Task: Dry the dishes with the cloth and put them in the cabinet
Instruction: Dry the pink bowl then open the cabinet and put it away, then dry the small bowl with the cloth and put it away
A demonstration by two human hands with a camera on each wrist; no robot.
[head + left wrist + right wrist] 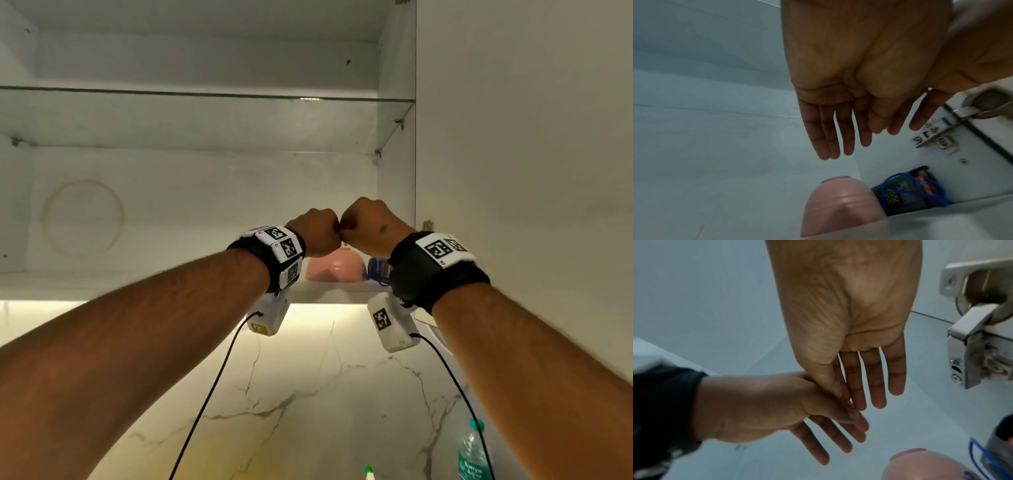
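White cabinet (205, 212) walls and a glass shelf (205, 94) fill your view. Your left hand (849, 73) and right hand (846, 313) are raised inside it, side by side and touching at the thumbs, fingers straight and loosely spread, holding nothing. Just below both hands, an upturned pink bowl (840, 209) sits on the cabinet floor, a blue-handled mesh basket (906, 196) touching its right side.

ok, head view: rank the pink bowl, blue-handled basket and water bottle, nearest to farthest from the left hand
From the left hand:
1. pink bowl: upside down in the cabinet, just below the hand.
2. blue-handled basket: right of the bowl, in the cabinet's corner.
3. water bottle: far below at lower right, outside the cabinet.
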